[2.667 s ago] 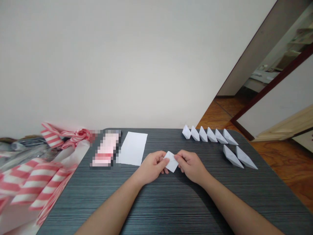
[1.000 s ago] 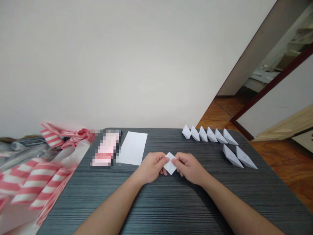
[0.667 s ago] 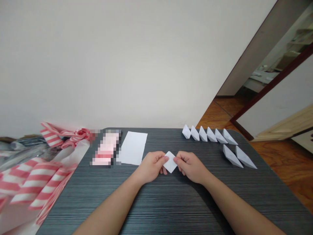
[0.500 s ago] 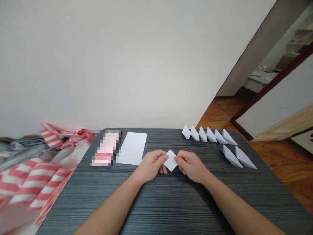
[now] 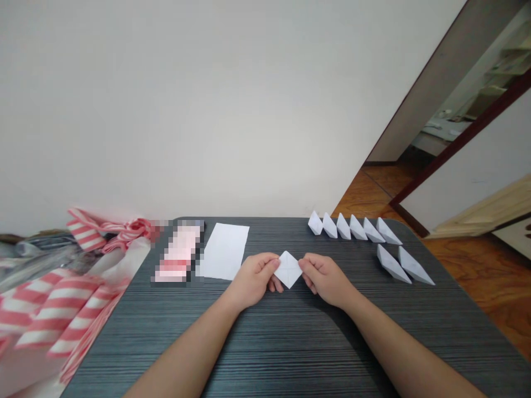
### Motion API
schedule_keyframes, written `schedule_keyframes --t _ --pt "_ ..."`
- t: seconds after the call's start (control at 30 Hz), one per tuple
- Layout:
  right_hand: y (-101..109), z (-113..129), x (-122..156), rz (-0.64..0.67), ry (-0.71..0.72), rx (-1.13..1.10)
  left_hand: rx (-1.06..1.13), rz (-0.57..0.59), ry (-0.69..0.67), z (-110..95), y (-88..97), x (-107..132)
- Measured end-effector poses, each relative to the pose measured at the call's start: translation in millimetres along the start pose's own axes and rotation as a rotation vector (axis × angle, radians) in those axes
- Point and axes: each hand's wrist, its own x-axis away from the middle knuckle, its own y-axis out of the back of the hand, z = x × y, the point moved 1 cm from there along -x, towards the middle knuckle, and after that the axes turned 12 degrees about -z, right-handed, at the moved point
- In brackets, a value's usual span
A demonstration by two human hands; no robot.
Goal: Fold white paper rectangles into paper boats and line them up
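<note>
Folded white paper diamond [image 5: 287,270] was held between the two hands near the middle of the surface [image 5: 290,342], with one corner pointed toward the far edge and one toward the near edge. Against the slightly earlier views, it had been turned from a tilted lie to a squarer stance, and the hands had been drawn a little apart, so that more of its face was exposed, with crossed creases showing on it. The left hand [image 5: 254,279] was almost closed, its thumb and fingers pinching the diamond's left corner; the right hand [image 5: 326,281] was curled in the same way around the right corner. Both wrists were kept low, and the left forearm [image 5: 186,348] and right forearm [image 5: 398,344] were angled inward from the near edge. Whether the paper touched the surface could not be told. Toward the far edge, a blank paper sheet [image 5: 223,252] was laid just left of the hands, beside a pixelated pink package [image 5: 177,255]. Six paper boats [image 5: 352,228] were lined up along the far edge at the right — two more paper boats [image 5: 404,264] lay just nearer, by the right edge.
</note>
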Motion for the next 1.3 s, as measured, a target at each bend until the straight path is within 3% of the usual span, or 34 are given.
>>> schedule_keyframes --t 0.57,0.9,1.17,1.3 --pt "-1.9 6.1 2.2 0.03 0.023 0.026 -0.007 -0.006 0.006 -1.6 -1.9 1.0" --pt "-5.0 2.7 2.0 0.094 0.08 0.049 -0.154 0.03 -0.039 -3.2 -0.6 4.1" --pt "-0.4 1.3 2.4 -0.016 0.106 0.043 0.028 0.008 -0.001 -1.5 -2.1 0.1" --pt "-0.6 -0.6 2.8 0.023 0.098 0.017 0.041 -0.035 -0.014 -0.2 -0.7 -1.4"
